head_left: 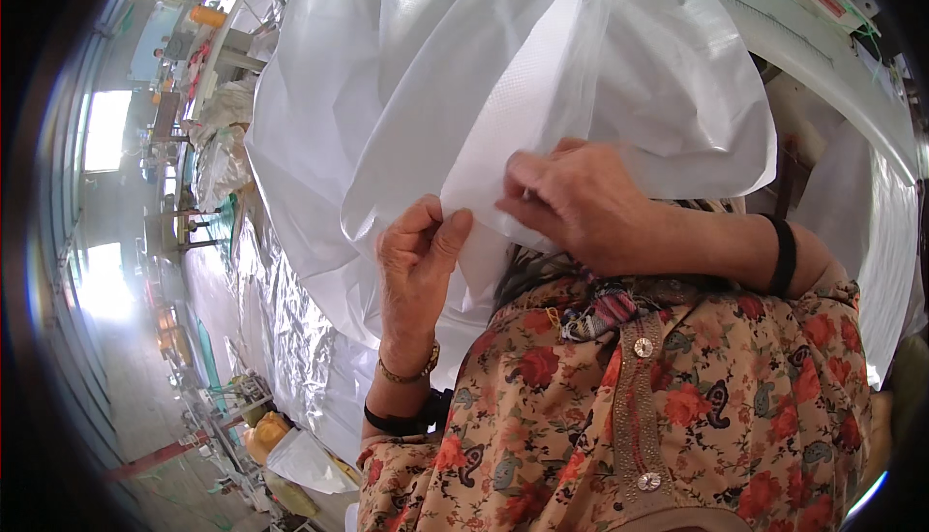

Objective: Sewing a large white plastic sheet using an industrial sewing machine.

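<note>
A large, translucent white plastic sheet [426, 77] spreads in loose folds in front of me. A narrow strip of it with a fine dotted texture [527, 87] runs down toward my hands. My left hand [418, 251] pinches the sheet's near edge between thumb and curled forefinger. Just to its right, my right hand [581, 203] is closed over the sheet, with its fingers bent and slightly blurred. Whatever those fingertips hold, if anything, is hidden. A small gap separates the two hands.
A white work table [774, 29] curves along the far right, partly under the sheet. Crumpled shiny plastic [300, 338] lies at my left. Beyond it stand machine parts [208, 435] and an orange-yellow object [266, 435]. More white sheeting [885, 232] hangs at the right.
</note>
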Available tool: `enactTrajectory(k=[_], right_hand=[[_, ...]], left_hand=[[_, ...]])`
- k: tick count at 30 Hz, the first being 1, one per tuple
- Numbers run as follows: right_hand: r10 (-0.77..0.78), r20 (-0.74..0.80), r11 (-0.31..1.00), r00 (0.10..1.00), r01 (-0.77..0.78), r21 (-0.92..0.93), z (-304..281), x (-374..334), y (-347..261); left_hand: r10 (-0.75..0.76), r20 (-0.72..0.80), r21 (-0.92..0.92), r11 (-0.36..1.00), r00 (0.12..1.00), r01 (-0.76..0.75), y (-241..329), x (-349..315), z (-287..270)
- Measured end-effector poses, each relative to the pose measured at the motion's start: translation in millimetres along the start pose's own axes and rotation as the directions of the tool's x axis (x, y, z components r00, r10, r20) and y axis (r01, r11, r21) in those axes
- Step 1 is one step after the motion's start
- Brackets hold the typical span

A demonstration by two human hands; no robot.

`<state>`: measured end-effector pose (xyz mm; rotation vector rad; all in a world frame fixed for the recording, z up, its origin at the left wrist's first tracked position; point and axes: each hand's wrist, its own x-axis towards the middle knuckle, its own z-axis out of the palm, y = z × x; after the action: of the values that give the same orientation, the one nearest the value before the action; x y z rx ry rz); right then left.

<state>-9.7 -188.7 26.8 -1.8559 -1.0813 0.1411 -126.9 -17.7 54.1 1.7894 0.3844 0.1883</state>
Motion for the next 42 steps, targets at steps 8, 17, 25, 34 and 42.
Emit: enactTrajectory(k=[8, 17, 25, 34, 42], right_hand=[[-0.084, 0.23, 0.994, 0.97, 0.066, 0.085, 17.0, -8.6, -4.5], [-0.062, 0.107, 0.941, 0.992, 0.022, 0.337, 21.4, -19.2, -16.6], [-0.036, 0.174, 0.969, 0.984, -0.008, 0.248, 28.0, -23.6, -15.3], [-0.115, 0.287, 0.982, 0.951, 0.066, 0.176, 40.3, -24.3, -8.1], [0.004, 0.341, 0.947, 0.94, -0.112, 0.3, 29.6, -25.1, -12.1]], left_hand=[[0.02, 0.017, 0.091, 0.996, 1.0, -0.021, 7.0, 1.4, 6.3], [-0.069, 0.254, 0.048, 0.997, 0.965, 0.059, 15.6, 14.0, 9.3], [-0.071, 0.225, 0.19, 0.981, 0.972, 0.028, 15.0, 15.6, 11.0], [-0.101, 0.225, 0.381, 0.925, 0.969, 0.008, -0.6, 23.4, 6.3], [0.004, 0.017, 0.428, 0.904, 1.0, -0.011, -2.0, -9.8, -4.5]])
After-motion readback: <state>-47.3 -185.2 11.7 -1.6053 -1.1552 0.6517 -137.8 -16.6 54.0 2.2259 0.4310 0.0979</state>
